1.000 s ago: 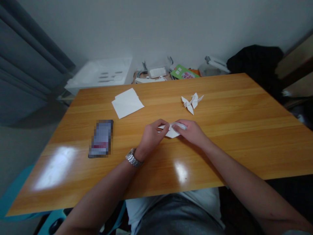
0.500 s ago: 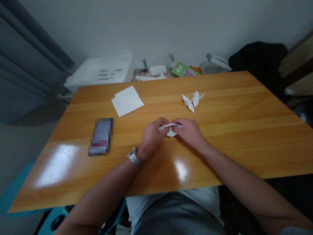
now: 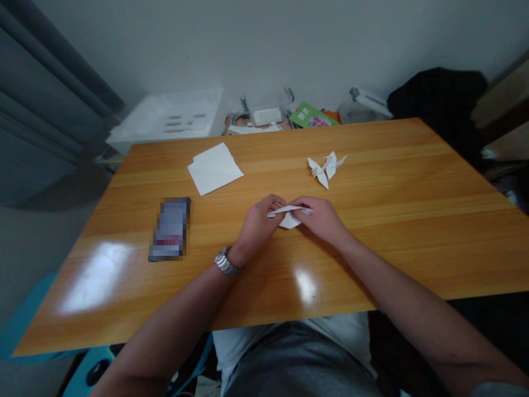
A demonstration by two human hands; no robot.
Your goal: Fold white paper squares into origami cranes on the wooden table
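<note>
My left hand (image 3: 259,225) and my right hand (image 3: 320,220) meet above the wooden table (image 3: 372,253), both pinching a folded white paper (image 3: 289,215) between the fingers. A pointed flap of that paper hangs below the narrow folded strip, and my fingers hide its ends. Beyond my right hand, a white origami crane (image 3: 324,171) rests on the tabletop, apart from both hands. A loose stack of white paper sheets (image 3: 215,169) lies to the upper left of my left hand. A metal wristwatch (image 3: 227,262) circles my left wrist.
A phone (image 3: 169,229) with a pixelated screen lies left of my hands. Beyond the far table edge are a white plastic container (image 3: 165,117), a green booklet (image 3: 312,116) and a black cloth (image 3: 438,94). A grey curtain (image 3: 41,94) hangs at left.
The folded paper's upper strip now lies flatter and shows more between my fingers. My hands have shifted only slightly, and the whole view has tilted a little.
</note>
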